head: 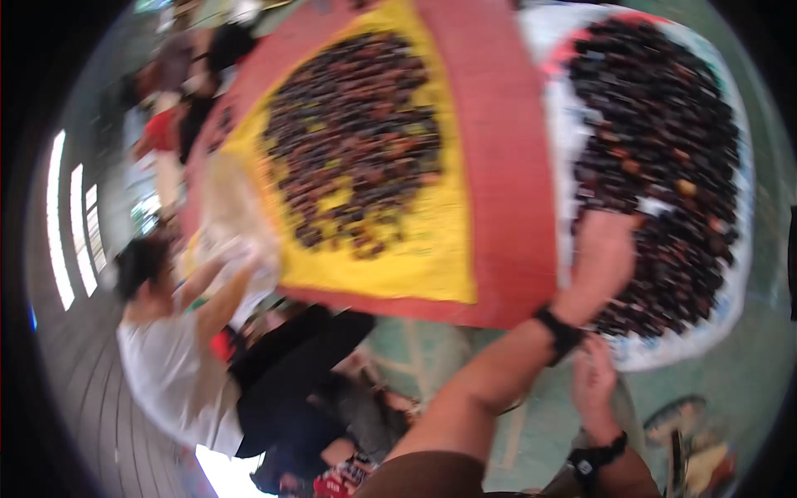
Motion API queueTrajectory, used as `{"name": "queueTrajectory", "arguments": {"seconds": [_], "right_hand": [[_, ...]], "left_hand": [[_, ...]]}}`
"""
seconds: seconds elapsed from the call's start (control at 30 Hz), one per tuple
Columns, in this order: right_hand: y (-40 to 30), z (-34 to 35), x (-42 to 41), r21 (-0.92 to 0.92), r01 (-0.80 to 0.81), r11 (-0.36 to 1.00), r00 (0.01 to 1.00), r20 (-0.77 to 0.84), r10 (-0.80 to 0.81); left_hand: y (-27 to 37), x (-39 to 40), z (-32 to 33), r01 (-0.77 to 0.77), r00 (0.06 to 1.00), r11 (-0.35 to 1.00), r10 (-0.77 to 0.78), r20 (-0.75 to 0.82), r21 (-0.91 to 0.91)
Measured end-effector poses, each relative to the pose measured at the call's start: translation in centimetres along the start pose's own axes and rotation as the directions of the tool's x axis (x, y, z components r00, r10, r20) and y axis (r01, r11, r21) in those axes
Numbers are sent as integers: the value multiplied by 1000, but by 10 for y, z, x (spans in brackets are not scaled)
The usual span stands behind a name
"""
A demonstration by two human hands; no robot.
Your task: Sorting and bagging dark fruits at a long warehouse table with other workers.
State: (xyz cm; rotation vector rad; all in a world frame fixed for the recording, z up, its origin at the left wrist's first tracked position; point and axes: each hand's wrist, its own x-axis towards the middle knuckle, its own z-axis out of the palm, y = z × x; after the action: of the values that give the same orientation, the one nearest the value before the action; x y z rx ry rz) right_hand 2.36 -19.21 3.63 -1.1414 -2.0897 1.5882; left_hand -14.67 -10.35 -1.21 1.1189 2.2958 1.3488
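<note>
My left hand (604, 252) reaches over the near left part of a large pile of dark red-brown pieces (672, 143), too blurred to name exactly. Its fingertips are unclear against the pile. The pile lies on a white sheet or sack (679, 355) with coloured print. Below the left wrist, beside the near edge of that sheet, is my right hand (594, 380); its fingers are blurred, and nothing can be made out in them. Both wrists wear dark bands. To the left, similar pieces (355, 131) are spread over a yellow sheet (405, 274).
The yellow sheet lies on a red table (510, 187). A person in a white shirt (174, 367) at its left handles a pale translucent bag (233, 224). Other people are at the upper left and lower middle. Blurred objects (691, 448) stand at the lower right.
</note>
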Motion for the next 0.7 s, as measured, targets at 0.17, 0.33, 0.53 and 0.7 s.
{"name": "queueTrajectory", "arguments": {"seconds": [0.17, 0.33, 0.53, 0.7], "right_hand": [[-14, 8, 9, 72, -94, 993, 996, 9, 94], [-7, 10, -5, 194, -165, 967, 982, -60, 180], [5, 7, -18, 507, -416, 755, 848, -84, 523], [13, 5, -36, 544, -557, 627, 763, 37, 646]], "left_hand": [[-18, -11, -35, 461, 884, 847, -416, 212, -264], [2, -2, -50, 684, 716, 485, -590, 374, -545], [19, -50, -80, 804, 594, 448, -645, 481, -391], [11, -164, -108, 885, 466, 353, -672, 575, -304]]}}
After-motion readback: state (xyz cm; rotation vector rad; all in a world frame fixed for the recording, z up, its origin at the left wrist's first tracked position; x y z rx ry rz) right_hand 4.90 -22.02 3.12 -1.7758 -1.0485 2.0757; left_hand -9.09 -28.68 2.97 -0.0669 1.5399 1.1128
